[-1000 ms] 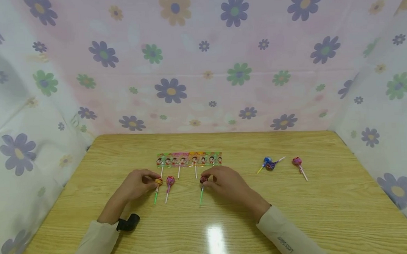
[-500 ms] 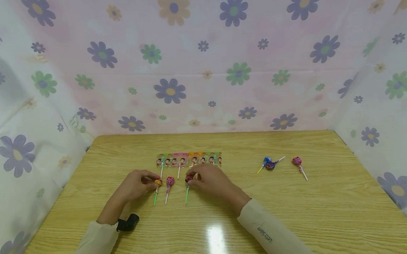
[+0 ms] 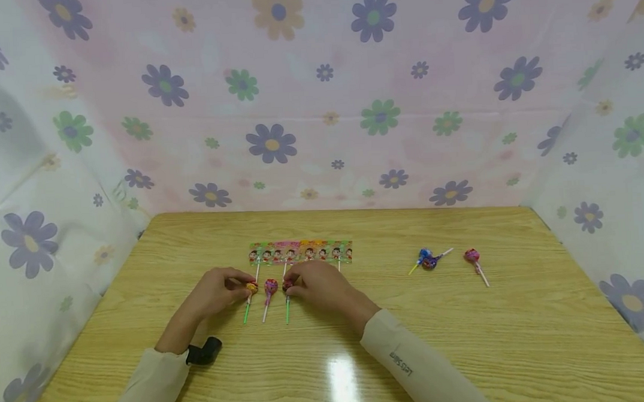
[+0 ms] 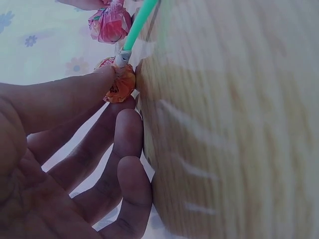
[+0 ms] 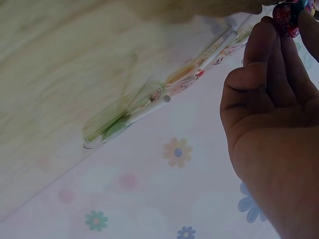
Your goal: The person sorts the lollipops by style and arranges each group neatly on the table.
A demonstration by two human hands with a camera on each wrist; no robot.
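My left hand (image 3: 220, 290) pinches the head of an orange-wrapped lollipop (image 4: 122, 89) with a green stick, between thumb and fingers at the tabletop. A pink lollipop (image 3: 270, 285) with a white stick lies just right of it. On that one's other side, my right hand (image 3: 320, 285) pinches a dark red lollipop (image 5: 286, 20) by its head; its green stick points toward me. Behind them lies a row of flat-wrapped lollipops (image 3: 277, 253) with white sticks, partly hidden by my right hand.
Farther right, a blue lollipop (image 3: 424, 254) with a yellow stick touches a purple lollipop (image 3: 429, 262). Another pink lollipop (image 3: 472, 255) lies to their right. Flowered cloth (image 3: 301, 106) stands behind and beside the wooden table (image 3: 496, 349).
My right hand has moved left with the dark red lollipop, bringing it close beside the pink one. My left hand stays where it was on the orange lollipop.
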